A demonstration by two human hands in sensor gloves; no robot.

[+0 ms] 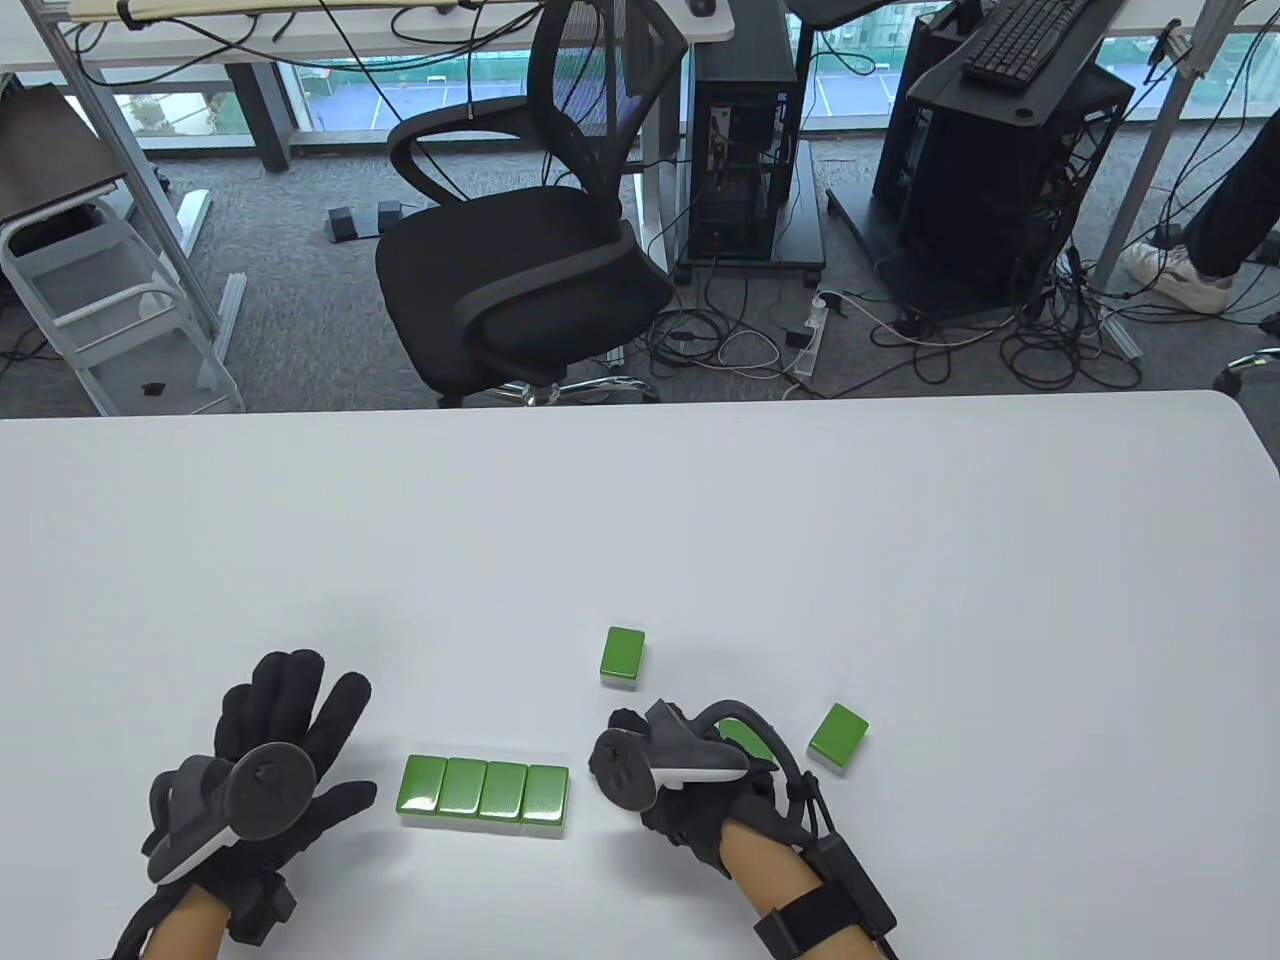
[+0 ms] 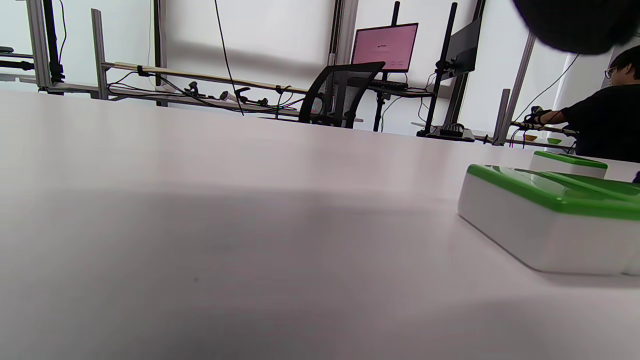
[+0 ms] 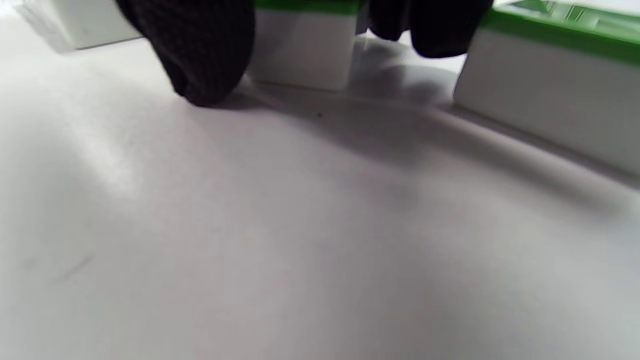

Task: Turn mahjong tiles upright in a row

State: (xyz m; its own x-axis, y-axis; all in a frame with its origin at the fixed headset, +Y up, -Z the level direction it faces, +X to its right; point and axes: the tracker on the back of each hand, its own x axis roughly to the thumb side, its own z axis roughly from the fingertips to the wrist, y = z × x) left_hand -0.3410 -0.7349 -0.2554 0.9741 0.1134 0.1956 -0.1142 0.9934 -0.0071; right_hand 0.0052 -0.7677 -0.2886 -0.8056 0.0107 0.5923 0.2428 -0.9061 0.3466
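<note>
In the table view, four tiles (image 1: 484, 791) are lying green side up in a tight row, touching side to side, at the lower middle of the frame on the white table (image 1: 900, 560). The left hand (image 1: 275, 760) is lying at the lower left of the frame, just left of the row but apart from it, with its fingers (image 1: 290, 690) spread and pointing toward the top of the frame; it is holding nothing. In the left wrist view, the row's end (image 2: 545, 220) is showing at the right edge, flat on the table, with another tile (image 2: 570, 164) lying beyond it.

The right hand (image 1: 690, 775) is sitting at the lower middle-right of the frame, just right of the row. Its tracker is covering most of the fingers, so whether it is gripping a tile cannot be told. A sliver of green (image 1: 745, 738) is peeking out from under it. In the right wrist view, two dark fingertips (image 3: 205, 55) are hanging from the top edge on either side of a flat tile (image 3: 302, 47), one reaching down to the table beside it; contact with the tile is unclear. A second tile (image 3: 550, 100) is lying at the upper right of that view.

Two loose tiles are lying flat, green side up: one (image 1: 623, 656) just above the right hand, the other (image 1: 838, 738) to its right, tilted.
</note>
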